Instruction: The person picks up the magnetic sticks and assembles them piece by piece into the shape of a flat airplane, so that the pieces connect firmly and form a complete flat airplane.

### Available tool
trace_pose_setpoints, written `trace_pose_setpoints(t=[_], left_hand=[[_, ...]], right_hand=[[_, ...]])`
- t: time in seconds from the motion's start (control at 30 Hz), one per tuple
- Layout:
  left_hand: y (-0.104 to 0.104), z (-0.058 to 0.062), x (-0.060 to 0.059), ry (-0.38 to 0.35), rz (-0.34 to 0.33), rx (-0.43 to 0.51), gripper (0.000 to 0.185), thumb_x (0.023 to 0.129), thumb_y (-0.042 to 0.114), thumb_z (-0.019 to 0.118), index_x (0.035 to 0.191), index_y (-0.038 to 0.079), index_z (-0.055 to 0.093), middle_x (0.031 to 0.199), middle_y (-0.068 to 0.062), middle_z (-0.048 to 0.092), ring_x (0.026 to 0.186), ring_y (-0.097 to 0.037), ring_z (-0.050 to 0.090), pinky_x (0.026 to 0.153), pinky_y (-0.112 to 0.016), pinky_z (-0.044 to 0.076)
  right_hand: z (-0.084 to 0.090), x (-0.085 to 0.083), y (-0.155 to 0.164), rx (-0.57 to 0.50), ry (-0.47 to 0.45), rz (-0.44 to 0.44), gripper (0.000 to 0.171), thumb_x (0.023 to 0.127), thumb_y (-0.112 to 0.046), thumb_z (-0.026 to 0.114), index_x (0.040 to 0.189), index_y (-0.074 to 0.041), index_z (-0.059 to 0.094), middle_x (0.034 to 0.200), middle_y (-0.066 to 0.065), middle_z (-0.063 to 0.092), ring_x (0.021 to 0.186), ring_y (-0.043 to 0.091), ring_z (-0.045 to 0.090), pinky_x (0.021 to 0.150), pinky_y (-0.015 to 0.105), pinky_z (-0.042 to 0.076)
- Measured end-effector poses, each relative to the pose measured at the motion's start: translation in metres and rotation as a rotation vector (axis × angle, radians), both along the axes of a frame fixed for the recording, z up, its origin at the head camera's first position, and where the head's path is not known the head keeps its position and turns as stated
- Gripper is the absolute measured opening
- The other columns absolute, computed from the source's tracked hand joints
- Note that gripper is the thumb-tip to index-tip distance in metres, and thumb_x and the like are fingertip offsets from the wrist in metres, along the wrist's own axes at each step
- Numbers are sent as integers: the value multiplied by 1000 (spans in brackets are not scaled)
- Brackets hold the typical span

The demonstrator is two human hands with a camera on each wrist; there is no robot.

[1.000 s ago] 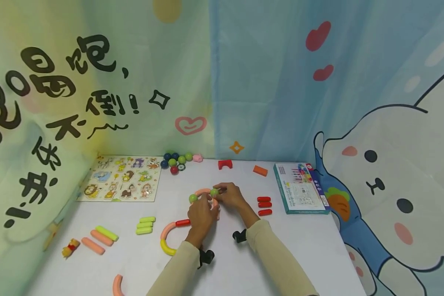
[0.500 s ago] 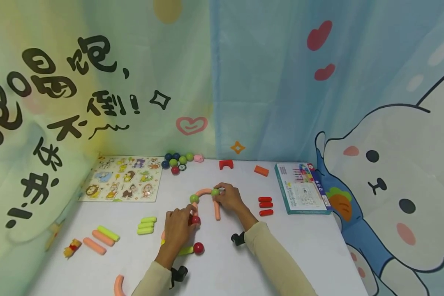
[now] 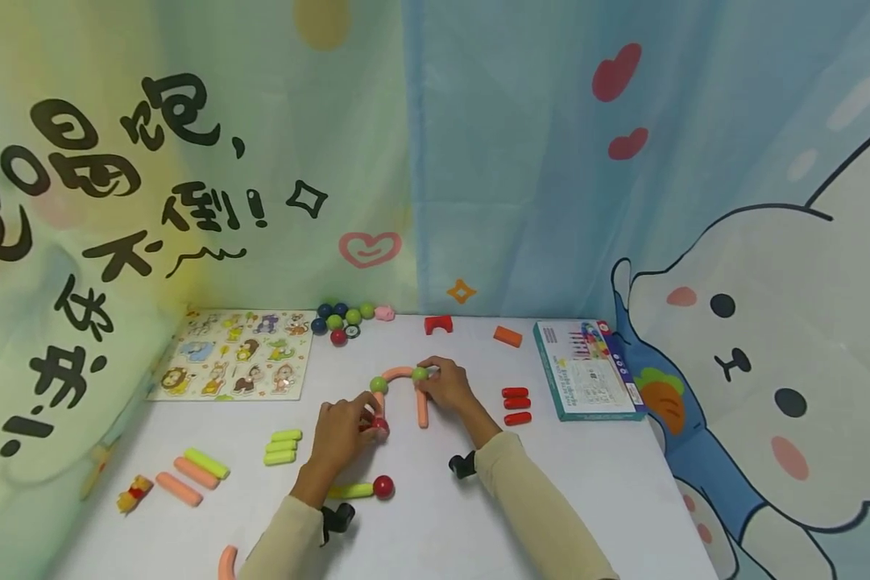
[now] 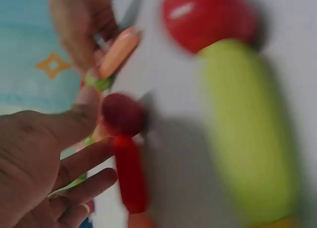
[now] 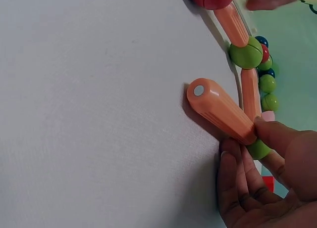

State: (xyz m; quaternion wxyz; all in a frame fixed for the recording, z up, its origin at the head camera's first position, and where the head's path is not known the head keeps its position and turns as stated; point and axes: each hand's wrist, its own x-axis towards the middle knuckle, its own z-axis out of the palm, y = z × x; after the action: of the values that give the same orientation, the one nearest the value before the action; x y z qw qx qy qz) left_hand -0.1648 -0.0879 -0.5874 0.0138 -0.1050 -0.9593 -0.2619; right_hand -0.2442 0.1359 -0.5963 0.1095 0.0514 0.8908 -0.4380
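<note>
A pink arch [image 3: 399, 373] lies mid-table with a green ball at each end. My right hand [image 3: 429, 379] pinches the right green ball [image 3: 420, 373] [image 5: 260, 149], from which a pink stick [image 3: 422, 407] [image 5: 223, 112] hangs. The left green ball [image 3: 379, 385] [image 5: 246, 52] tops a short pink stick [image 5: 231, 18]. My left hand [image 3: 368, 420] [image 4: 101, 126] holds a red ball [image 3: 380, 424] [image 4: 124, 114] at that stick's lower end, thumb on the ball, fingers under an attached red stick [image 4: 130, 176]. Nearer me lies a yellow-green stick [image 3: 351, 490] ending in another red ball [image 3: 383, 486].
An animal puzzle board [image 3: 232, 354] lies at the back left beside a cluster of balls [image 3: 341, 318]. A red block [image 3: 438, 324], an orange block [image 3: 508, 336] and a box [image 3: 587, 369] sit at the back right. Loose sticks [image 3: 283, 447] [image 3: 516, 405] [image 3: 192, 475] flank the hands.
My left hand left the arch, dropped to the chain at the lower left, and brought its red ball up against the arch's left leg. The right hand stayed on its green ball.
</note>
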Motion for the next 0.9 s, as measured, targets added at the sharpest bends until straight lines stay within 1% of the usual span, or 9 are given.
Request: trace_pose_setpoints(t=[0.07, 0.13, 0.27, 0.4, 0.53, 0.6, 0.67, 0.8, 0.9], left_hand=[[-5, 7, -10, -18, 19, 39, 35, 86, 26, 90, 114, 18, 69, 102, -2, 81, 96, -24, 68, 89, -43, 40], [-10, 13, -23, -33, 44, 75, 35, 90, 25, 86, 119, 16, 68, 107, -5, 80, 100, -27, 67, 90, -44, 41], [-22, 17, -55, -17, 94, 89, 40, 95, 23, 81, 130, 13, 63, 121, -11, 77, 111, -33, 65, 94, -49, 43], [-32, 15, -85, -22, 136, 52, 50, 98, 20, 77, 142, 8, 57, 138, -17, 69, 125, -40, 59, 100, -55, 41], [-37, 13, -107, -81, 142, -33, 61, 103, 21, 70, 157, 7, 44, 159, -21, 52, 143, -44, 49, 112, -62, 37], [-39, 11, -114, -110, 130, -80, 64, 105, 21, 66, 161, 7, 39, 164, -21, 45, 149, -45, 43, 117, -65, 34], [-40, 10, -119, -123, 125, -99, 63, 105, 19, 65, 161, 7, 39, 164, -22, 44, 151, -45, 41, 119, -66, 33], [-40, 9, -119, -86, 132, -122, 54, 102, 15, 69, 152, 7, 52, 152, -25, 53, 140, -45, 51, 114, -64, 40], [-38, 8, -116, -52, 137, -127, 45, 99, 17, 74, 141, 8, 62, 139, -24, 60, 126, -44, 59, 107, -61, 47]], right_hand=[[0, -1, 1, -2, 8, 4, 34, 95, -19, 79, 128, -16, 73, 86, 6, 64, 73, 17, 58, 64, 28, 45], [-1, -1, 1, 0, 9, 1, 34, 95, -19, 79, 128, -16, 73, 86, 5, 65, 73, 17, 59, 65, 28, 46], [-2, -1, 1, 5, 3, -2, 34, 95, -20, 79, 128, -17, 73, 87, 5, 65, 74, 17, 60, 66, 28, 46], [-3, -1, 1, -13, -7, 7, 34, 96, -20, 79, 129, -16, 72, 87, 6, 67, 72, 16, 62, 66, 27, 48], [-4, 0, 1, -18, -8, 15, 34, 96, -19, 78, 129, -16, 72, 85, 5, 67, 69, 14, 62, 65, 27, 49], [-4, 0, 1, -18, -9, 20, 35, 96, -19, 78, 130, -16, 72, 84, 5, 67, 69, 14, 62, 64, 27, 48], [-4, 1, 1, -18, -10, 25, 35, 96, -19, 77, 130, -16, 72, 84, 5, 66, 69, 14, 62, 64, 26, 47], [-2, 3, 1, -21, -11, 30, 42, 97, -21, 77, 137, -15, 68, 87, 5, 65, 73, 15, 60, 66, 26, 47], [1, 6, -1, 0, -37, 1, 51, 95, -22, 80, 141, -13, 60, 90, 6, 65, 75, 18, 60, 68, 28, 48]])
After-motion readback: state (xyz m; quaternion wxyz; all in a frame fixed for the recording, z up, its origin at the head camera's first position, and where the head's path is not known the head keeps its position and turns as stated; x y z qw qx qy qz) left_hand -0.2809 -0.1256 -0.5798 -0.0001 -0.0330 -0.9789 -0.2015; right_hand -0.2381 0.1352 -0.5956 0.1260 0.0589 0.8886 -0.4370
